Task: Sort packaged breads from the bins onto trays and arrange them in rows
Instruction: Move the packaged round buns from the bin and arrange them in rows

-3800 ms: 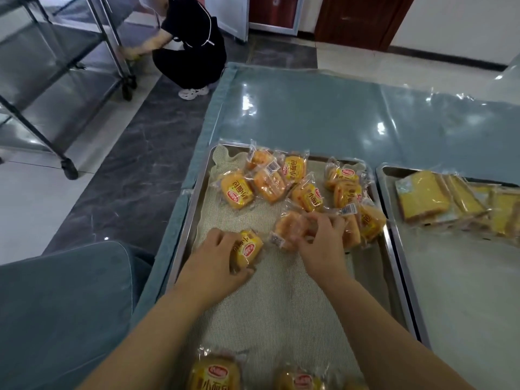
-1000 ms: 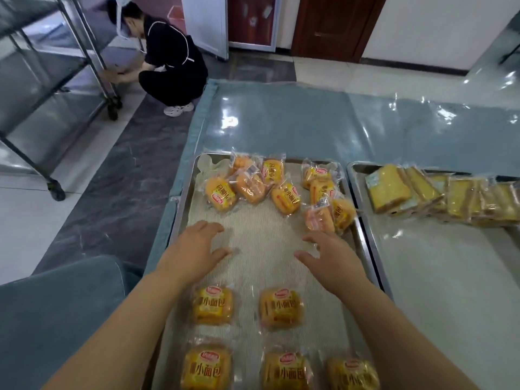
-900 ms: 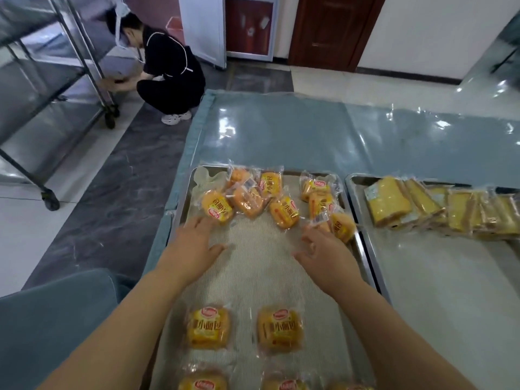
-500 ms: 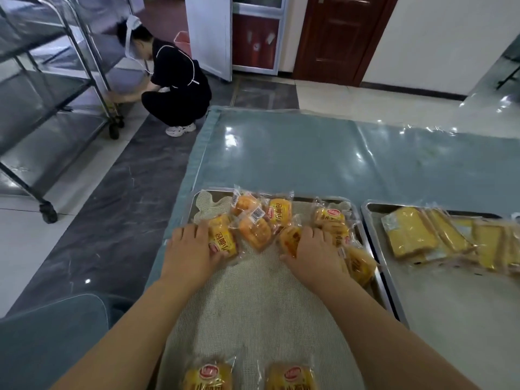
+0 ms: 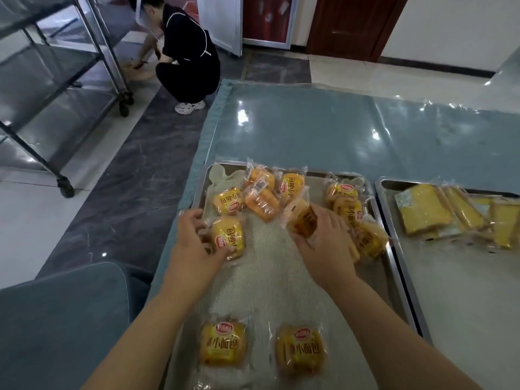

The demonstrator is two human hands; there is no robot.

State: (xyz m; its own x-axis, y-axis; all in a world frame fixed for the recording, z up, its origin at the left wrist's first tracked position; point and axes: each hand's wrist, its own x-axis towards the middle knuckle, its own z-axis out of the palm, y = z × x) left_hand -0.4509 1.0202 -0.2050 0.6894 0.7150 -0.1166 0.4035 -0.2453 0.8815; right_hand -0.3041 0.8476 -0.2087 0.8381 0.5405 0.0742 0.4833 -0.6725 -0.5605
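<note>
Gripping one bun packet [image 5: 229, 237] each: left hand [image 5: 197, 243], right hand [image 5: 326, 237].

My left grip [image 5: 194, 244] curls round a small-bread pack [image 5: 229, 237] at the left side of the mesh-lined tray [image 5: 198, 187]. My right grip [image 5: 327, 244] pinches a tilted pack [image 5: 302, 220] beside the loose pile [image 5: 261, 198] at the far end. Two packs [image 5: 222, 344] lie side by side nearer me. Sliced cakes [image 5: 422, 212] lie in the neighbouring tray [image 5: 464, 291].

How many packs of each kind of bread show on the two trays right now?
Round bun packs: 11
Yellow slice packs: at least 3; they are blurred and cut off by the frame edge
Total: at least 14
</note>
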